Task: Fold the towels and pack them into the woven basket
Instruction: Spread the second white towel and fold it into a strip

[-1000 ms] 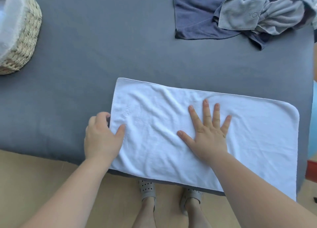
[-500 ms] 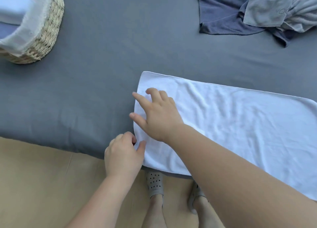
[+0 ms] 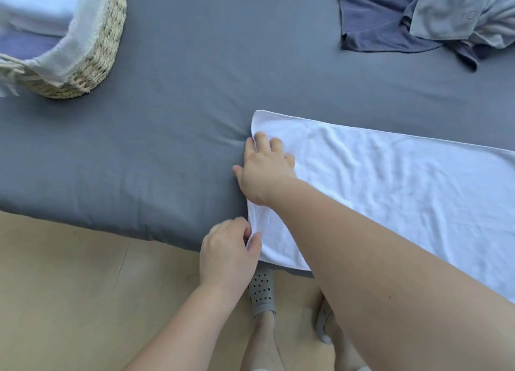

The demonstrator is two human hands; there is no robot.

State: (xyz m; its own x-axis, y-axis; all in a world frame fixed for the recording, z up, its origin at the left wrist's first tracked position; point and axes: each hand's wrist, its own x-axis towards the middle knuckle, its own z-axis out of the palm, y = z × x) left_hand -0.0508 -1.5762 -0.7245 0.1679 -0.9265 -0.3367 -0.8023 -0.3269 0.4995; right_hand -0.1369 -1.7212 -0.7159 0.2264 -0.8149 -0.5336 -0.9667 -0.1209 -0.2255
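Observation:
A white towel (image 3: pixel 390 183) lies flat along the near edge of the grey bed (image 3: pixel 195 91), stretching off to the right. My left hand (image 3: pixel 227 252) pinches its near left corner at the bed's edge. My right hand (image 3: pixel 264 169) reaches across and rests on the towel's left edge, its fingers curled at the far left corner. The woven basket (image 3: pixel 92 52) with a white cloth lining stands at the far left and holds folded towels, one pale and one blue.
A dark blue towel (image 3: pixel 376 22) and a light grey towel (image 3: pixel 459 13) lie crumpled at the far right of the bed. Below the bed's edge is a light wooden floor (image 3: pixel 69 301), with my feet in grey perforated shoes.
My right hand has left the towel's middle and crossed to its left edge. My left hand has slid down to the near left corner. The view has shifted left, showing more of the basket.

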